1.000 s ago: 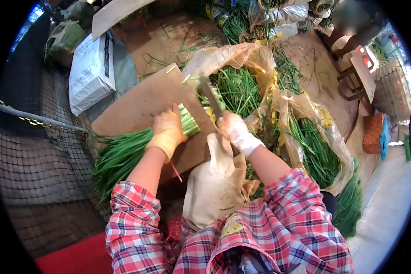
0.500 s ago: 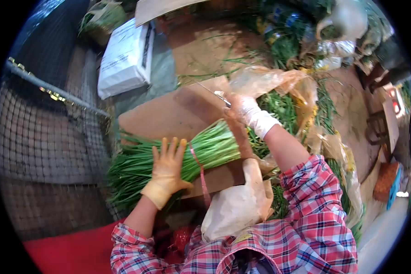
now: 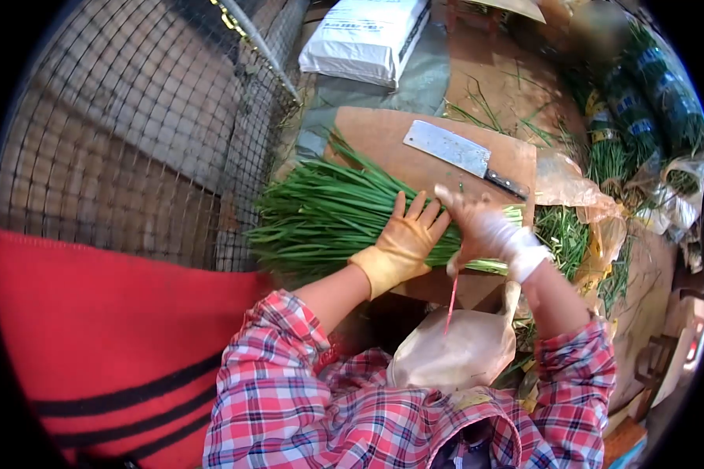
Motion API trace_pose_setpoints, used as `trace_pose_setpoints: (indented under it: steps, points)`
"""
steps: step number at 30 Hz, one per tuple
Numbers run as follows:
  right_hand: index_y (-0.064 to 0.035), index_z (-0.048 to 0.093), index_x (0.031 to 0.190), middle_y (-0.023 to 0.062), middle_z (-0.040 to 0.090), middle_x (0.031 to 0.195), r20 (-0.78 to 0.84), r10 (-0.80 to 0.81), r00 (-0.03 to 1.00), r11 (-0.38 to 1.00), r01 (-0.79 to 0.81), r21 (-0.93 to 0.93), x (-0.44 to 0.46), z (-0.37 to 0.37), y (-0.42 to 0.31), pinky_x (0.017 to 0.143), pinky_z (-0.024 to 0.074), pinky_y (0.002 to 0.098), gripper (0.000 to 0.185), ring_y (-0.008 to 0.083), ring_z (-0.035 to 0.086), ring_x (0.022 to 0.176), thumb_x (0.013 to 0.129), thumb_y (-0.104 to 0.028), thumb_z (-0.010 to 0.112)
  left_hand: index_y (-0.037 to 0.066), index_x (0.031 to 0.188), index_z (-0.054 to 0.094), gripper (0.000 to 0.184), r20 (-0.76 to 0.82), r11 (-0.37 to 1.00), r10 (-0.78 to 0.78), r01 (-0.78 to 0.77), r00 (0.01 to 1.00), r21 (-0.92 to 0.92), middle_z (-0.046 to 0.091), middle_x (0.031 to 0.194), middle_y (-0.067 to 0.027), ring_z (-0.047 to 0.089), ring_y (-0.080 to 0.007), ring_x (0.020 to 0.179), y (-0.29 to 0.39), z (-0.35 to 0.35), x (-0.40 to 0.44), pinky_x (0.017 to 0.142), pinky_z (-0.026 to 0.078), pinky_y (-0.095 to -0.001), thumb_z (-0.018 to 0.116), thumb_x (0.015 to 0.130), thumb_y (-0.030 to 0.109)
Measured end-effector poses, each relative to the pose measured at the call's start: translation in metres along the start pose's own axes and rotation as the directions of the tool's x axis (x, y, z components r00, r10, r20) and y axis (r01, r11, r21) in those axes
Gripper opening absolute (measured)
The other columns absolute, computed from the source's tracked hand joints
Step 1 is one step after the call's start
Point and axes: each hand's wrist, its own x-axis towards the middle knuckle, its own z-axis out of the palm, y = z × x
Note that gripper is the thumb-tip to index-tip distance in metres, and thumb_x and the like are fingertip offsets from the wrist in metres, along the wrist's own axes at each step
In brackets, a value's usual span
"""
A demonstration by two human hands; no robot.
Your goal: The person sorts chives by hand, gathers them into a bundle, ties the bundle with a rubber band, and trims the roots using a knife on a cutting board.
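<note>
A thick bundle of garlic chives lies across a brown board, leaves to the left and pale cut stalks to the right. My left hand, in a yellowish glove, lies flat on the bundle with fingers spread. Beside it, my right hand, in a white glove and partly blurred, spans the stalk part, fingers on the far side and thumb on the near side. A red tie hangs below the right thumb; its upper part is hidden. Beyond both hands a cleaver rests on the board, dark handle to the right.
Loose trimmings and clear plastic lie right of the board. A white sack stands beyond it. Netting and a red cloth are at left. Bagged green bundles lie at far right.
The cleaver has left my right hand and now lies on the board. My right hand has come onto the bundle near the tie, close to my left hand. The view has shifted.
</note>
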Motion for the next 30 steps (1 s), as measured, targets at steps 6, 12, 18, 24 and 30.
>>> trace_pose_setpoints:
  steps: [6,12,18,24,30]
  points:
    - [-0.0135,0.013,0.144,0.0163,0.060,0.105,0.162,0.322,0.933,0.940,-0.295,-0.174,-0.009,0.001,-0.040,0.089,0.0411,0.0472,0.119,0.0343,0.057,0.099,0.050,-0.042,0.080,0.006,0.116,0.057,0.053,-0.225,0.843,-0.080,-0.054,0.971,-0.536,0.061,0.105,-0.0135,0.059,-0.0289,0.098,0.009,-0.024,-0.122,0.083,0.048,-0.0409,0.076,0.068,0.021]
    - [-0.0086,0.014,0.143,0.0216,0.061,0.096,-0.045,0.389,0.920,0.916,-0.391,-0.088,-0.041,-0.045,-0.101,0.084,0.0437,0.0476,0.116,0.0363,0.058,0.093,0.051,-0.037,0.079,0.005,0.135,0.035,0.080,0.163,-0.778,0.129,0.201,0.978,-0.595,0.044,0.133,-0.0132,0.049,-0.0243,0.117,0.059,0.040,-0.137,0.092,0.045,-0.0381,0.075,0.073,0.037]
    - [0.0036,0.022,0.138,0.0208,0.061,0.093,-0.484,0.550,0.680,0.831,-0.391,0.395,-0.116,-0.028,-0.168,0.081,0.0465,0.0418,0.112,0.0343,0.060,0.084,0.051,-0.035,0.082,0.011,0.130,0.042,0.082,-0.198,-0.630,-0.459,-0.475,0.866,-0.615,0.050,0.126,-0.0057,0.050,-0.0251,0.114,0.054,-0.017,-0.080,0.093,0.045,-0.0429,0.075,0.066,0.050]
    - [0.0014,0.044,0.130,0.0235,0.060,0.111,-0.154,0.589,0.793,0.558,-0.261,0.788,-0.183,-0.030,-0.198,0.095,0.0406,0.0326,0.082,0.0308,0.055,0.112,0.069,-0.043,0.077,0.001,0.121,0.051,0.049,-0.034,-0.534,-0.287,-0.189,0.957,-0.824,0.060,0.110,-0.0119,0.061,-0.0251,0.096,0.029,-0.084,-0.081,0.087,0.049,-0.0370,0.060,0.077,0.022]
    - [-0.0039,0.065,0.102,0.0032,0.066,0.084,-0.486,0.754,0.441,0.493,0.109,0.863,-0.310,-0.053,-0.191,0.069,0.0477,0.0231,0.024,0.0096,0.057,0.074,0.085,-0.021,0.066,0.000,0.121,0.050,0.049,-0.009,-0.109,-0.072,-0.017,0.997,-0.994,0.059,0.110,-0.0115,0.060,-0.0240,0.096,0.036,-0.113,-0.126,0.086,0.049,-0.0343,0.057,0.076,0.017]
